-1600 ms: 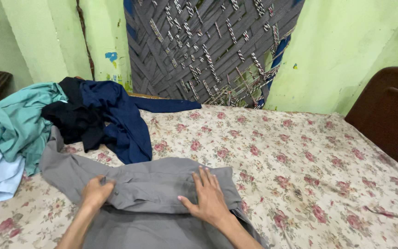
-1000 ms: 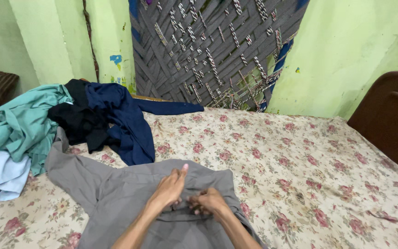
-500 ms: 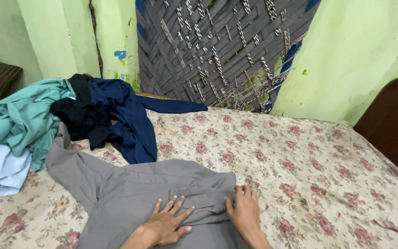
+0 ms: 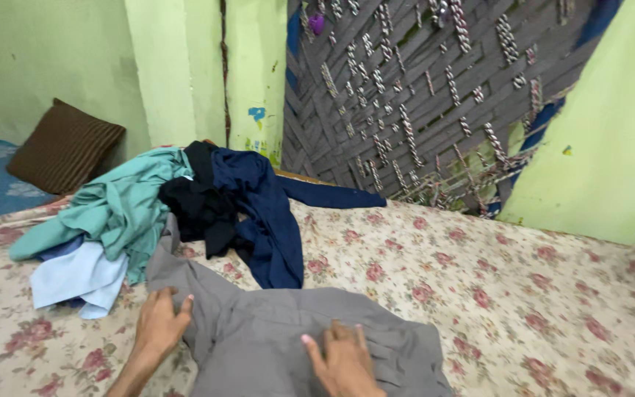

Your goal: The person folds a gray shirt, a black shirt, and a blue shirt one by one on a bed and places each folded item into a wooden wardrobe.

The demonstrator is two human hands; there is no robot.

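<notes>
1. Since half a second ago the view has swung left: the brown striped cushion [image 4: 64,145] now shows at the upper left of the frame, and the dark chair at the right edge has dropped out of sight.
2. The left hand [image 4: 160,324] has moved out from the middle of the grey garment [image 4: 273,338] to its left edge, low and left of centre. There a sleeve runs up toward the heap of clothes.
3. The right hand [image 4: 343,362] has come inward from the garment's right edge and now lies on the cloth at bottom centre.
4. Judged from this, the work has shifted from the body of the garment to its left sleeve side. The cloth is spread flat, with creases near the right hand.
5. Left hand: palm down, fingers loosely spread, fingertips on the sleeve's edge, nothing clasped.
6. Right hand: flat, fingers together and pointing up the frame, pressing the cloth, nothing clasped.
7. The grey garment lies on the floral bedsheet [image 4: 523,294] at bottom centre. Just above it are a navy shirt [image 4: 270,220], a black garment [image 4: 196,202], a teal garment [image 4: 123,206] and a pale blue cloth [image 4: 79,276].
</notes>
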